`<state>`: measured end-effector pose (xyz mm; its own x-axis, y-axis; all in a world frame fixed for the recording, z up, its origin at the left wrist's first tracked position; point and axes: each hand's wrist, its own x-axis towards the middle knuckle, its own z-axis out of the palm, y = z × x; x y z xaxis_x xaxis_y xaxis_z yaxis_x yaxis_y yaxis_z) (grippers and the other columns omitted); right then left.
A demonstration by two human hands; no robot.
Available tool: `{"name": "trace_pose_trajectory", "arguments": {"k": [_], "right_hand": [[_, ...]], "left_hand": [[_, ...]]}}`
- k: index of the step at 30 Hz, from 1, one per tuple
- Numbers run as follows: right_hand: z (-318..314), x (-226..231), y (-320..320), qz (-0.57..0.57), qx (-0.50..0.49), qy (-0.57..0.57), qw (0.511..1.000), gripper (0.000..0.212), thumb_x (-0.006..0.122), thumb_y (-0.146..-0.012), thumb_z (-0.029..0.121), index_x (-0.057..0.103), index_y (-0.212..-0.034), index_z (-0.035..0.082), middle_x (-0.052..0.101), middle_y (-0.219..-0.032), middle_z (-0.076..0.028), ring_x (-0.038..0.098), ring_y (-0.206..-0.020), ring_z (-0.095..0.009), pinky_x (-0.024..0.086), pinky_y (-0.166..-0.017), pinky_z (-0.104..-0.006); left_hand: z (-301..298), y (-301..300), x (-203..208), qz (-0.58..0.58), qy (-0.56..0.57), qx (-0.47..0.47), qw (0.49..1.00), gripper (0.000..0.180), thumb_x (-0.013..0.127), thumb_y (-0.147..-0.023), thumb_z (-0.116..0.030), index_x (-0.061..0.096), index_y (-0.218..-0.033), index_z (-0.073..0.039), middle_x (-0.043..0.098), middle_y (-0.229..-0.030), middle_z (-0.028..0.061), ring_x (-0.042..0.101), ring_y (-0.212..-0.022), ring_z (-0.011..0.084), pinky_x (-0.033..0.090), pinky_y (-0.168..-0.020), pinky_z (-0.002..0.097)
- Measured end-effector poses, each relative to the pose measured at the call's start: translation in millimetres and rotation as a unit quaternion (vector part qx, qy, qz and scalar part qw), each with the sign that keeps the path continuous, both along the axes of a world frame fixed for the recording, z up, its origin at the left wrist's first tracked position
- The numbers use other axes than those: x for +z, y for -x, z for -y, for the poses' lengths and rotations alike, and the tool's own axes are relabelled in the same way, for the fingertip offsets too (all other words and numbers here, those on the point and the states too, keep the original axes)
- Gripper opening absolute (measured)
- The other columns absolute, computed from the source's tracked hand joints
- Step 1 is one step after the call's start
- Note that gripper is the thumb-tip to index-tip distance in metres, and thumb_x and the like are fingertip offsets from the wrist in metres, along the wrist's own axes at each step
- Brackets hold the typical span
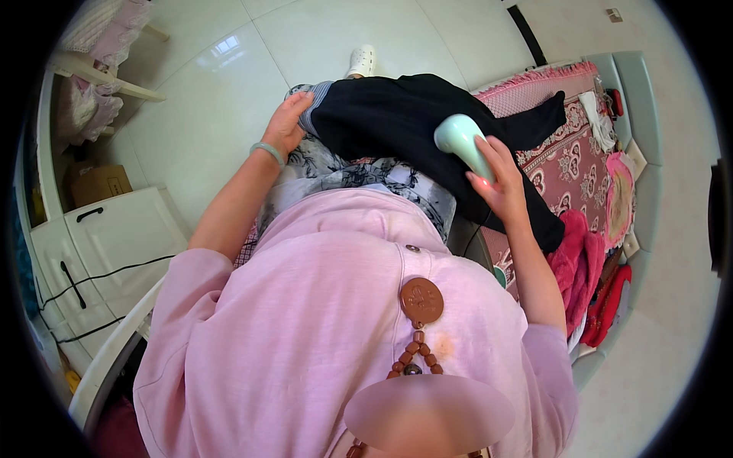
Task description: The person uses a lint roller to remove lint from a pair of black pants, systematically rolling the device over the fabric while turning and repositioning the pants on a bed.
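A black garment (382, 114) with a grey striped band (317, 107) lies spread over my lap, and part of it reaches to the right. At the band, my left hand (292, 118) grips the edge with its fingers closed. My right hand (500, 179) is wrapped round the handle of a mint-green lint shaver (462, 141). The shaver's round head is over the black cloth; whether it touches the cloth is hard to tell. Its working face is turned away from view. Under the garment shows a grey and white patterned cloth (336, 168) on my legs.
To the right stands a sofa or bench with a pink patterned cover (546, 179), a red-pink cloth (576, 252) and a white cloth (597, 122). A white cabinet (126, 237), a cardboard box (99, 185) and black cords are at the left. Pale floor tiles (206, 91) lie ahead.
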<state>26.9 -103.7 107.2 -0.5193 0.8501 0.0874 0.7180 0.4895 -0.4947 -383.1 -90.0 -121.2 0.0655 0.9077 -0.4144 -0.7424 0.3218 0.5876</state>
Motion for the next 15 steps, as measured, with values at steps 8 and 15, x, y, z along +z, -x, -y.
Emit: {"name": "trace_pose_trajectory", "arguments": {"k": [8,15], "right_hand": [[22,-14,-17,-0.033,-0.059,-0.049,0.997,0.069,0.083,-0.077,0.003,0.061,-0.142,0.012,0.059,-0.138,-0.018,0.063,-0.121,-0.035,0.051,-0.101,-0.0381],[-72,-38,35,-0.019,0.009,-0.082,0.996,0.069,0.082,-0.079,0.01,0.059,-0.144,0.016,0.06,-0.135,-0.019,0.063,-0.119,-0.037,0.052,-0.1,-0.0415]], "left_hand": [[1,-2,2,-0.001,0.008,0.006,1.0,0.018,0.067,-0.103,-0.024,0.066,-0.112,-0.009,0.074,-0.104,0.0021,0.071,-0.094,0.0138,0.059,-0.086,0.0315],[-6,-3,-7,-0.016,0.01,-0.007,1.0,0.02,0.066,-0.103,-0.025,0.066,-0.116,-0.009,0.073,-0.111,0.0042,0.071,-0.101,0.0158,0.058,-0.09,0.0334]]}}
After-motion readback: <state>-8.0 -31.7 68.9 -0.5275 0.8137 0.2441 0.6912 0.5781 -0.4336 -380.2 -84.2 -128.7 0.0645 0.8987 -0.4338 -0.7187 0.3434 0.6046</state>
